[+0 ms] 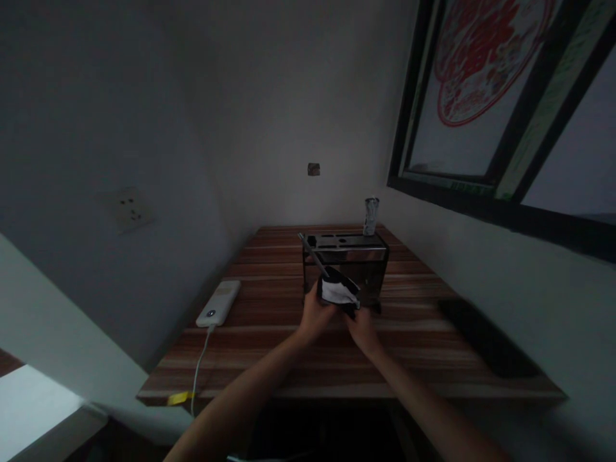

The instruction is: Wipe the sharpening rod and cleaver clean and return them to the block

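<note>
In the middle of the table, my left hand point(317, 311) and my right hand point(362, 324) are closed around a dark pouch-like item with a white face point(339, 293); its exact kind is too dim to make out. A thin grey metal-looking rod point(314, 255) slants up and left from behind it. I cannot tell whether the rod is part of the item. Just beyond my hands stands a dark, shiny box-shaped holder point(373, 273) with slots in its top, partly hidden by the item. A clear patterned glass point(370, 216) stands upright on its right rear corner.
The wood-striped table point(269, 308) meets walls at left, back and right. At left lies a white power bank point(219, 303) with a white cable point(198, 369) hanging over the front edge near a yellow tag point(178, 398). A dark flat object point(486, 337) lies at right.
</note>
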`<state>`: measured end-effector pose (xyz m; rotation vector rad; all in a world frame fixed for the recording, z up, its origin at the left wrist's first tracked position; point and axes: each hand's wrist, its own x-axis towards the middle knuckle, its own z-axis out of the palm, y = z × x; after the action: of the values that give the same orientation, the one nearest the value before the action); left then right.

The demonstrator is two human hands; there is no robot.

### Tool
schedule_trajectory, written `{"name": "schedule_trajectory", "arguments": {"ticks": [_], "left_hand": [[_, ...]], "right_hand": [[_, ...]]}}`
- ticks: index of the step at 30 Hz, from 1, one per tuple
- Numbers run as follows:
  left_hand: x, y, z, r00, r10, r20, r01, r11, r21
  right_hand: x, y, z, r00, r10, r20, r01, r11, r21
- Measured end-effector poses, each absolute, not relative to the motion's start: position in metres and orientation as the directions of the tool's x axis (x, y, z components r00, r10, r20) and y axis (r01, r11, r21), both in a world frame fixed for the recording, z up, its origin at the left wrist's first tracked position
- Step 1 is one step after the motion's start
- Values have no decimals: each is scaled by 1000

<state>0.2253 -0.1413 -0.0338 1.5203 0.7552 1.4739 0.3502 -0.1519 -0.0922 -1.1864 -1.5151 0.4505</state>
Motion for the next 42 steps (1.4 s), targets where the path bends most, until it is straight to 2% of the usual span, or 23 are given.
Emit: {"name": "schedule_trajectory", "arguments": {"ticks": [10, 15, 23, 33, 42], "left_hand": [[225, -138, -38, 183, 876, 446, -126, -429, 894], [221, -138, -33, 179, 858, 481, -78, -475, 876], [216, -137, -25, 203, 839, 504, -103, -494, 863], [204, -130, -15, 84, 820, 566, -199, -543, 816], [187, -121, 4, -91, 844, 528, -239, -533, 812]], "right_hand": [[350, -152, -91, 100, 845, 526, 441, 436, -784], [351, -154, -88, 81, 843, 532, 475, 437, -764], [351, -155, -83, 75, 854, 515, 481, 421, -769], [349, -160, -77, 44, 860, 509, 498, 423, -757], [347, -160, -79, 24, 868, 496, 508, 416, -754]]}}
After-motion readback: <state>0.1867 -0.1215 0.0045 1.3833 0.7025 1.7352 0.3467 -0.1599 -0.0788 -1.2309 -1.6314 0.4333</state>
